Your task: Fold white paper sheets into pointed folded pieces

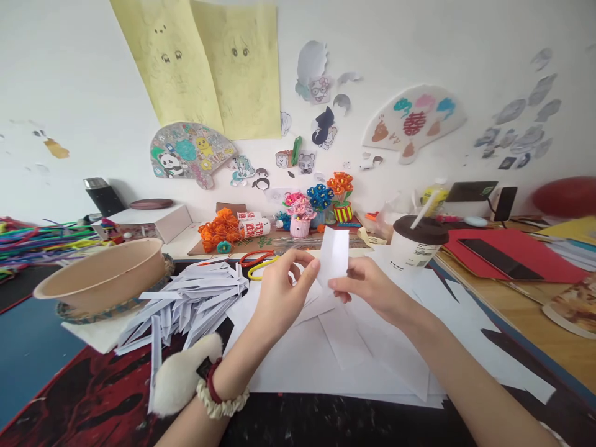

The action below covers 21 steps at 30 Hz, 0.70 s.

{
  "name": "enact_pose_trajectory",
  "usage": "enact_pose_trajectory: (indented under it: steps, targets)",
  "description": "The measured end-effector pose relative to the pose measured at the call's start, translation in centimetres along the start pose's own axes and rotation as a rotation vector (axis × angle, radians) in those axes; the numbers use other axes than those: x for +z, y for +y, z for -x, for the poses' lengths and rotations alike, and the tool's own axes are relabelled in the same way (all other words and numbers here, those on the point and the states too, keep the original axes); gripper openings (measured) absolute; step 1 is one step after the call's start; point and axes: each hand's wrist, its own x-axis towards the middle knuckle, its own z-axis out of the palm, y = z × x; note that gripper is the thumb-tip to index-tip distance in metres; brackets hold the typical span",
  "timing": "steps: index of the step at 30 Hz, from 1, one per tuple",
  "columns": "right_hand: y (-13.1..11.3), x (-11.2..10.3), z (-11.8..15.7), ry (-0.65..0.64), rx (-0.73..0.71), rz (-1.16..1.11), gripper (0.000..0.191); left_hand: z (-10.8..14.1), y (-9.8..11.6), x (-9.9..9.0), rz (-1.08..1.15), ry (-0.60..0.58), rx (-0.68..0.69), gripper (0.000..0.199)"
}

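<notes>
A small piece of white paper point(336, 251), with a crease down its length, is held upright between my two hands. My left hand point(286, 288) pinches its left edge with thumb and index finger. At the lower right edge, my right hand point(367, 285) grips it between thumb and fingers. White paper sheets point(298, 366) lie spread below, with a loose strip of paper point(344, 338) on top. To the left is a heap of folded white paper strips point(200, 301). Scissors with red and yellow handles point(261, 264) rest behind my left hand.
A lidded drink cup with a straw point(416, 245) stands at right, near my right hand. An oval beige basin point(102, 273) sits at left. A white fluffy object point(184, 379) lies beside my left wrist. Pipe-cleaner flowers point(302, 214) line the back; a phone point(498, 259) rests on red folders.
</notes>
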Motion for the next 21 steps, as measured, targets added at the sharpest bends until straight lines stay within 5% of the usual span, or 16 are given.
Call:
enact_pose_trajectory:
  steps: [4, 10, 15, 21]
  targets:
    - [0.3, 0.3, 0.0, -0.173, 0.078, 0.090, 0.017, 0.1, 0.0, 0.0, 0.002, 0.031, -0.065, 0.018]
    - [1.2, 0.2, -0.4, -0.108, 0.052, 0.132, 0.028, 0.2, -0.2, 0.3, -0.063, -0.011, -0.083, 0.017]
    - [1.3, 0.3, -0.3, -0.200, 0.100, 0.142, 0.028, 0.3, -0.4, 0.5, -0.114, 0.006, -0.054, 0.010]
    - [1.0, 0.2, -0.6, 0.024, -0.040, 0.123, 0.034, 0.3, -0.3, 0.5, -0.111, -0.014, -0.050, 0.010]
